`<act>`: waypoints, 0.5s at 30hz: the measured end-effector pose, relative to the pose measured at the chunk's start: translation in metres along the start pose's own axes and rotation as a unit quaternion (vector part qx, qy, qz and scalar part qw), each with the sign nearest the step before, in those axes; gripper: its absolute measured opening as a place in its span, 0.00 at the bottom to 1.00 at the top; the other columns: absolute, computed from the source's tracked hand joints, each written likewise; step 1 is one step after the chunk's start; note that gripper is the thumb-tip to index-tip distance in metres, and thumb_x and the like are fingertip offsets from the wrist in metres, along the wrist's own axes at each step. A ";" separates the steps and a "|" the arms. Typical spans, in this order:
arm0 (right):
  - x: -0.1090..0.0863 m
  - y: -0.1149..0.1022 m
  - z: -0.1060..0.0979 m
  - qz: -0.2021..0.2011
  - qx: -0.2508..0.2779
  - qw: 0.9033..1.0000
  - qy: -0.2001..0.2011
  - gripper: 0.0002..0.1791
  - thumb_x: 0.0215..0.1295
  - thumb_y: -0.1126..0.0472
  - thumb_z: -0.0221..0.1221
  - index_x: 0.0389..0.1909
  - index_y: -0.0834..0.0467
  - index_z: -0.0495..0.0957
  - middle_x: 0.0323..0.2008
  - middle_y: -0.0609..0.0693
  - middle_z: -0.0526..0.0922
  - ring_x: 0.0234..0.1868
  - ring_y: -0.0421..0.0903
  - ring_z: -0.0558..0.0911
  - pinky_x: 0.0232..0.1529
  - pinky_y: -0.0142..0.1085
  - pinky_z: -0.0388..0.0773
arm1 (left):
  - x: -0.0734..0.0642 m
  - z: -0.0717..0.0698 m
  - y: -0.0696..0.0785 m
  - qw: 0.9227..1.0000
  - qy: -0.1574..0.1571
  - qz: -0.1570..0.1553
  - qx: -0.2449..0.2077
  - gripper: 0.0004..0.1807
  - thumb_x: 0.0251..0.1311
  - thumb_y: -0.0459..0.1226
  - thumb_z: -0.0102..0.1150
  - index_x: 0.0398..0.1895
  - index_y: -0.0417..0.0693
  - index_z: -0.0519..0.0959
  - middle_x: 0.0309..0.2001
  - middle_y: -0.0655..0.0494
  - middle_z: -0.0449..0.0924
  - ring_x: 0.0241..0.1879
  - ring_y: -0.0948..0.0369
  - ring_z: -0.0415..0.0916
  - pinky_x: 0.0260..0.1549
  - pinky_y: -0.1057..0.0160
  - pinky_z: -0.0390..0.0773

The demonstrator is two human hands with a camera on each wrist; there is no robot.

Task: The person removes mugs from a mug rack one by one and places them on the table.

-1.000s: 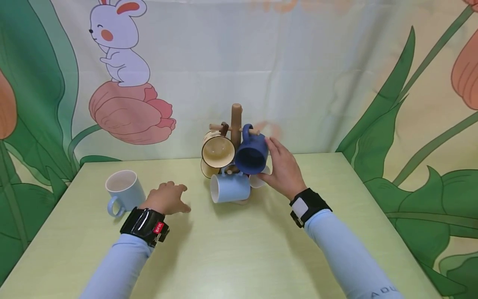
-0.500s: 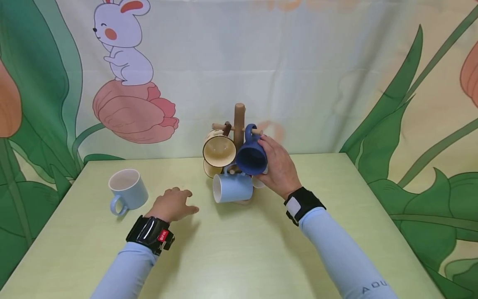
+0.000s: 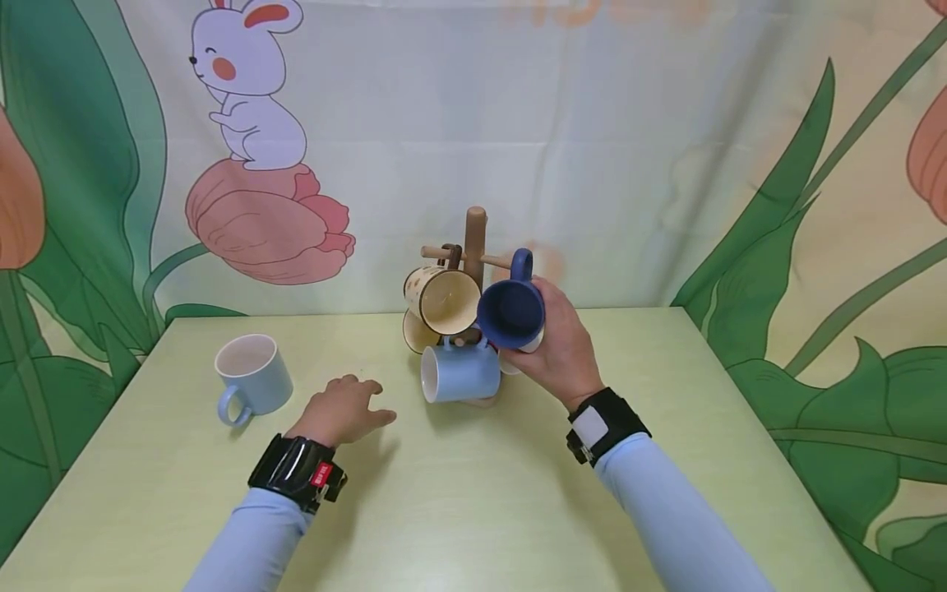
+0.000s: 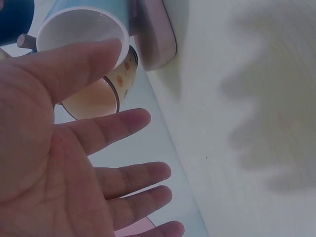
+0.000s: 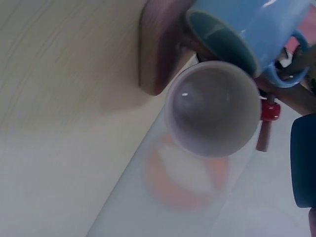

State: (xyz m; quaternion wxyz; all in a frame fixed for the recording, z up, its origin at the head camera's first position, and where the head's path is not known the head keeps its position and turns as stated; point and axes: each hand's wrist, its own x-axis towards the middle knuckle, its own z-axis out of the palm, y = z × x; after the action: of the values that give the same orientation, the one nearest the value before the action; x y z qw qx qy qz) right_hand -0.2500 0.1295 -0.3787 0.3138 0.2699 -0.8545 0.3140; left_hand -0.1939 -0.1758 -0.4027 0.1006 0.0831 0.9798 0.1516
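Observation:
My right hand [image 3: 565,353] grips a dark blue mug [image 3: 510,316] from its right side, its mouth facing me. The mug's handle stands upright at the tip of the upper right peg of the wooden mug rack [image 3: 475,238]. At the right edge of the right wrist view, part of the dark blue mug [image 5: 303,163] shows. My left hand [image 3: 340,413] hovers over the table left of the rack, fingers spread and holding nothing. In the left wrist view its palm and fingers [image 4: 133,173] show plainly.
On the rack hang a cream mug [image 3: 451,302] with a dark rim, another cream mug below it, a light blue mug [image 3: 469,374] in front, and a white mug [image 5: 212,108]. Another light blue mug [image 3: 259,382] stands upright on the table's left. A printed curtain [image 3: 629,164] hangs behind.
My right hand has drawn the dark blue mug outward along the peg, so its handle is now at the tip. The upper cream mug has swung slightly right. The left hand has shifted slightly right.

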 end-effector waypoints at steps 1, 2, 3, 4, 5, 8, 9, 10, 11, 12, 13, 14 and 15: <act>-0.002 -0.002 -0.002 0.015 0.002 1.000 0.008 0.53 0.40 0.58 0.80 0.67 0.61 0.61 0.62 0.58 0.72 0.61 0.54 0.74 0.61 0.51 0.71 | -0.001 0.000 0.000 1.000 -0.001 0.001 -0.001 0.29 0.62 0.50 0.62 0.60 0.38 0.77 0.54 0.34 0.75 0.55 0.38 0.71 0.49 0.36 0.73; -0.004 -0.005 -0.004 0.030 0.007 0.999 0.015 0.52 0.41 0.58 0.80 0.67 0.61 0.61 0.61 0.58 0.72 0.60 0.54 0.74 0.60 0.51 0.72 | -0.001 0.001 0.001 1.000 -0.001 0.002 -0.002 0.29 0.63 0.49 0.62 0.60 0.38 0.77 0.54 0.34 0.75 0.55 0.38 0.70 0.49 0.36 0.73; -0.006 -0.007 -0.006 0.047 0.011 0.999 0.023 0.52 0.41 0.58 0.80 0.67 0.61 0.62 0.61 0.58 0.72 0.60 0.54 0.74 0.59 0.52 0.72 | -0.002 0.001 0.001 1.000 -0.001 0.003 -0.003 0.29 0.63 0.49 0.62 0.60 0.38 0.77 0.54 0.34 0.75 0.55 0.38 0.70 0.49 0.36 0.73; -0.008 -0.009 -0.008 0.064 0.016 0.997 0.031 0.51 0.42 0.57 0.79 0.67 0.61 0.62 0.61 0.58 0.72 0.60 0.53 0.74 0.59 0.52 0.73 | -0.003 0.001 0.001 1.000 -0.001 0.005 -0.005 0.29 0.63 0.49 0.62 0.59 0.38 0.77 0.55 0.34 0.75 0.55 0.37 0.70 0.49 0.36 0.73; -0.010 -0.011 -0.010 0.082 0.024 0.996 0.038 0.51 0.43 0.57 0.79 0.67 0.61 0.63 0.60 0.58 0.73 0.59 0.53 0.74 0.58 0.52 0.73 | -0.004 0.001 0.001 1.000 0.001 0.007 -0.007 0.29 0.63 0.49 0.61 0.59 0.37 0.77 0.55 0.34 0.74 0.55 0.37 0.70 0.49 0.36 0.73; -0.016 -0.016 -0.018 0.135 0.062 0.988 0.047 0.49 0.45 0.56 0.78 0.67 0.61 0.64 0.60 0.57 0.74 0.60 0.53 0.74 0.58 0.53 0.72 | -0.007 0.003 0.001 1.000 0.008 0.015 -0.011 0.29 0.63 0.49 0.61 0.59 0.37 0.76 0.55 0.33 0.74 0.55 0.37 0.71 0.48 0.36 0.73; -0.018 -0.017 -0.020 0.154 0.080 0.984 0.047 0.48 0.46 0.55 0.78 0.67 0.60 0.64 0.60 0.56 0.74 0.60 0.52 0.75 0.58 0.53 0.72 | -0.007 0.003 0.000 1.000 0.011 0.018 -0.012 0.29 0.63 0.49 0.61 0.59 0.37 0.77 0.55 0.33 0.74 0.55 0.37 0.71 0.48 0.36 0.73; -0.020 -0.018 -0.023 0.172 0.100 0.979 0.042 0.47 0.47 0.55 0.77 0.67 0.60 0.65 0.60 0.55 0.75 0.60 0.52 0.75 0.58 0.53 0.72 | -0.008 0.003 0.000 1.000 0.014 0.020 -0.014 0.29 0.63 0.49 0.60 0.59 0.37 0.76 0.55 0.33 0.74 0.55 0.37 0.71 0.48 0.36 0.73; -0.022 -0.019 -0.027 0.193 0.121 0.973 0.033 0.46 0.49 0.55 0.77 0.67 0.59 0.65 0.60 0.55 0.75 0.60 0.52 0.75 0.58 0.54 0.72 | -0.009 0.003 0.000 0.999 0.016 0.023 -0.015 0.29 0.63 0.49 0.60 0.59 0.37 0.76 0.55 0.33 0.74 0.55 0.37 0.71 0.48 0.36 0.73; -0.024 -0.019 -0.030 0.214 0.138 0.967 0.020 0.45 0.50 0.54 0.76 0.68 0.59 0.65 0.61 0.54 0.75 0.60 0.52 0.74 0.59 0.55 0.72 | -0.010 0.002 0.000 0.999 0.017 0.025 -0.017 0.29 0.63 0.49 0.60 0.59 0.36 0.77 0.55 0.33 0.74 0.55 0.37 0.71 0.48 0.36 0.74; -0.026 -0.019 -0.033 0.233 0.156 0.960 0.007 0.44 0.52 0.54 0.75 0.68 0.58 0.65 0.61 0.54 0.75 0.60 0.52 0.74 0.58 0.56 0.72 | -0.011 0.002 0.001 0.999 0.016 0.028 -0.019 0.29 0.64 0.49 0.60 0.59 0.36 0.77 0.54 0.33 0.75 0.55 0.37 0.71 0.48 0.36 0.74; -0.028 -0.019 -0.036 0.254 0.172 0.952 -0.009 0.44 0.53 0.53 0.75 0.68 0.57 0.65 0.61 0.53 0.75 0.61 0.52 0.74 0.58 0.56 0.72 | -0.012 0.000 0.001 0.999 0.015 0.031 -0.021 0.29 0.64 0.49 0.60 0.59 0.36 0.76 0.54 0.33 0.75 0.55 0.37 0.72 0.49 0.37 0.74; -0.030 -0.018 -0.039 0.272 0.185 0.944 -0.026 0.43 0.54 0.52 0.74 0.69 0.55 0.65 0.62 0.53 0.74 0.61 0.53 0.74 0.58 0.57 0.72 | -0.013 -0.001 0.002 0.999 0.013 0.032 -0.025 0.29 0.64 0.49 0.60 0.59 0.36 0.76 0.54 0.33 0.75 0.55 0.37 0.72 0.49 0.37 0.73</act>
State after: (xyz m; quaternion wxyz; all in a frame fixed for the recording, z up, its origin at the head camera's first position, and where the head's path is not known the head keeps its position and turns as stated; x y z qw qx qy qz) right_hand -0.2042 0.1531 -0.3699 0.1389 0.0887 -0.8302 0.5326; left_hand -0.1812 -0.1766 -0.3991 0.0848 0.1098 0.9738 0.1804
